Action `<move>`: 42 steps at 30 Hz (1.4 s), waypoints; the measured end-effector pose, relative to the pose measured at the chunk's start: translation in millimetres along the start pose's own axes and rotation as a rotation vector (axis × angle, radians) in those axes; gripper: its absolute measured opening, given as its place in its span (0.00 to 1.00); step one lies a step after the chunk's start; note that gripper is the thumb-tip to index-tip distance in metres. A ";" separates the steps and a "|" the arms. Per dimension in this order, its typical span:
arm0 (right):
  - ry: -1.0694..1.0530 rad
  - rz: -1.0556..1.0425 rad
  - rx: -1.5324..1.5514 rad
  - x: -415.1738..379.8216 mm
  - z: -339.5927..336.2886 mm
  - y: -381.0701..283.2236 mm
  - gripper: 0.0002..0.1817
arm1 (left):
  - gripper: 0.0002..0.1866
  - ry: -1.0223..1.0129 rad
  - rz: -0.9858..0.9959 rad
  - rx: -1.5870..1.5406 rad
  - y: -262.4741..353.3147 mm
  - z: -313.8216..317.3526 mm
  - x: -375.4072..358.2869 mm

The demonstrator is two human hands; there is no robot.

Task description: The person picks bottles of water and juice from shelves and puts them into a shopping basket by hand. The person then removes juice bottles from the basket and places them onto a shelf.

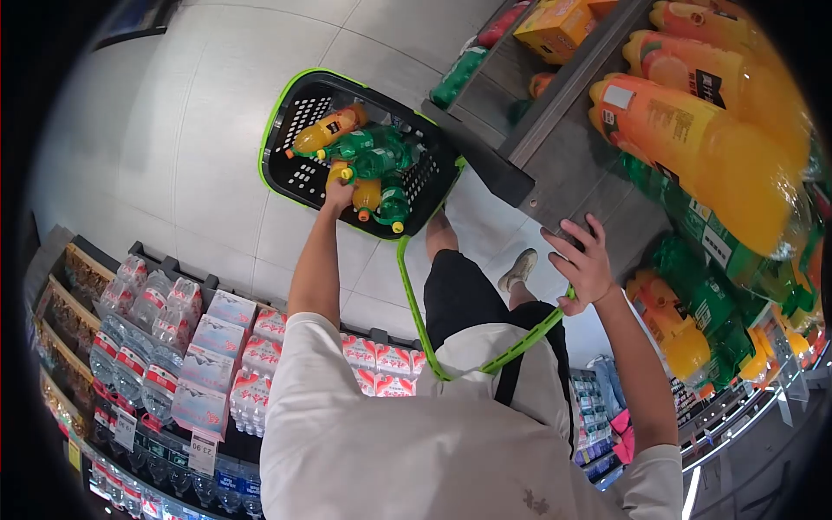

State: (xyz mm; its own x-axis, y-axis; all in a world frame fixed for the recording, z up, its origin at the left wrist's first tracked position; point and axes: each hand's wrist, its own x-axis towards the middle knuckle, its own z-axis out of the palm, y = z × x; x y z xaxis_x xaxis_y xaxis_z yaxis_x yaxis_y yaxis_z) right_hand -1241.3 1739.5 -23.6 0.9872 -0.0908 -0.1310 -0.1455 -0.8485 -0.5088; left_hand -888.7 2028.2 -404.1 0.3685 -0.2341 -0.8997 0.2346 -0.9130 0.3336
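My left hand [341, 192] reaches into a black basket with a green rim [271, 143]. Its fingers are closed at the yellow-capped neck end of a green soda bottle [381, 161]; the bottles partly hide the grip. Around it lie an orange juice bottle [328, 127], another green bottle [394, 201] and more bottles of both kinds. The basket's long green handle [418, 308] extends back toward my waist. Beside the shelf edge, my right hand [582, 260] has its fingers spread, with the thumb against the handle's far end.
On my right stands a grey shelf [563, 165] with large orange juice bottles [693, 130] and green bottles [702, 295]. To my left, packs of bottled water [143, 355] and white cartons [208, 355] are stacked. The basket rests on a tiled floor [208, 113]; my foot [518, 269] is close by.
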 end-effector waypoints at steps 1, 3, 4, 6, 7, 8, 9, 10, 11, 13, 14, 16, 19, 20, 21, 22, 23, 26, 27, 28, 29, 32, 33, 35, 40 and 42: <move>0.015 -0.004 0.002 1.2 0.0 -0.5 0.28 | 0.20 -0.009 0.049 0.020 -4.6 0.8 0.0; 0.033 -0.011 0.009 0.6 -2.0 -2.9 0.27 | 0.20 -0.058 0.099 0.109 -7.6 5.4 -4.8; 0.040 -0.016 0.014 1.3 -3.3 -3.9 0.26 | 0.20 -0.010 0.166 0.193 -11.3 8.0 -11.5; 0.073 -0.034 0.022 3.8 -5.5 -3.8 0.25 | 0.18 0.085 0.304 0.261 0.4 9.1 -49.2; 0.096 -0.045 0.029 3.4 -5.2 -4.4 0.24 | 0.18 0.127 0.371 0.245 8.7 7.3 -74.4; 0.119 -0.054 0.035 2.0 -5.5 -6.2 0.23 | 0.19 0.138 0.407 0.185 18.3 4.3 -100.9; 0.142 -0.049 0.044 1.7 -6.4 -8.5 0.21 | 0.18 0.152 0.416 0.173 22.6 -0.5 -120.8; 0.166 -0.042 0.052 2.5 -7.6 -12.0 0.20 | 0.18 0.165 0.427 0.162 27.3 -5.6 -140.4; 0.190 -0.037 0.058 3.3 -9.5 -16.8 0.18 | 0.18 0.177 0.439 0.150 32.5 -11.5 -160.4; 0.257 0.015 0.067 9.6 -13.4 -29.4 0.17 | 0.18 0.168 0.463 0.075 53.7 -31.9 -213.6; 0.287 0.040 0.073 11.1 -15.4 -38.1 0.16 | 0.18 0.161 0.473 0.036 65.4 -41.4 -246.8; 0.344 0.045 0.047 9.3 -22.3 -56.2 0.14 | 0.19 0.183 0.488 -0.177 88.3 -54.5 -314.6; 0.361 -0.002 0.031 6.2 -9.6 -81.4 0.12 | 0.21 0.229 0.382 -0.324 144.6 -57.0 -443.4; 0.352 -0.023 0.032 5.1 1.1 -91.5 0.11 | 0.21 0.239 0.368 -0.387 154.5 -55.0 -472.5; 0.289 -0.038 0.027 4.2 10.5 -104.2 0.10 | 0.22 0.246 0.352 -0.449 163.9 -53.9 -499.9; 0.226 -0.049 0.019 3.5 18.6 -116.8 0.09 | 0.22 0.198 0.424 -0.507 175.1 -54.0 -526.8; 0.208 -0.078 -0.026 1.3 24.7 -128.7 0.10 | 0.22 0.147 0.491 -0.565 183.6 -52.7 -551.7; 0.136 -0.057 -0.021 -11.7 38.2 -154.6 0.11 | 0.21 0.024 0.694 -0.682 203.7 -41.5 -608.1; 0.121 -0.049 0.011 -18.4 38.4 -156.2 0.11 | 0.20 -0.015 0.754 -0.715 210.0 -34.8 -623.6; 0.169 -0.069 -0.005 -25.8 36.9 -152.3 0.11 | 0.20 -0.056 0.790 -0.720 217.2 -27.5 -637.4; 0.220 -0.089 -0.019 -31.7 33.8 -147.6 0.11 | 0.19 -0.097 0.826 -0.723 224.5 -19.5 -649.8; 0.312 -0.076 -0.022 -51.4 28.2 -134.9 0.13 | 0.19 -0.261 0.888 -0.726 240.9 5.1 -666.7; 0.330 -0.060 -0.017 -59.9 27.2 -131.3 0.14 | 0.19 -0.324 0.898 -0.729 247.2 14.6 -668.4; 0.337 -0.013 0.053 -76.7 26.0 -128.6 0.13 | 0.19 -0.421 0.915 -0.733 262.8 36.0 -669.1; 0.418 0.100 0.273 -105.8 32.5 -118.4 0.21 | 0.21 -0.550 0.859 -0.679 307.8 97.1 -665.7; 0.466 0.164 0.349 -116.3 24.3 -119.5 0.27 | 0.22 -0.593 0.895 -0.636 324.9 120.8 -665.4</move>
State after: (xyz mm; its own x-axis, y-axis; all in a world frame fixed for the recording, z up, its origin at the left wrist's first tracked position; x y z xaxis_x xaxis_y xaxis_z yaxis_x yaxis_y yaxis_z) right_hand -1340.3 1864.1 31.8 0.8632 -0.4915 0.1151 -0.2331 -0.5903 -0.7728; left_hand -1166.3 1847.0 268.9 0.2000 -0.9550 -0.2192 0.5648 -0.0704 0.8222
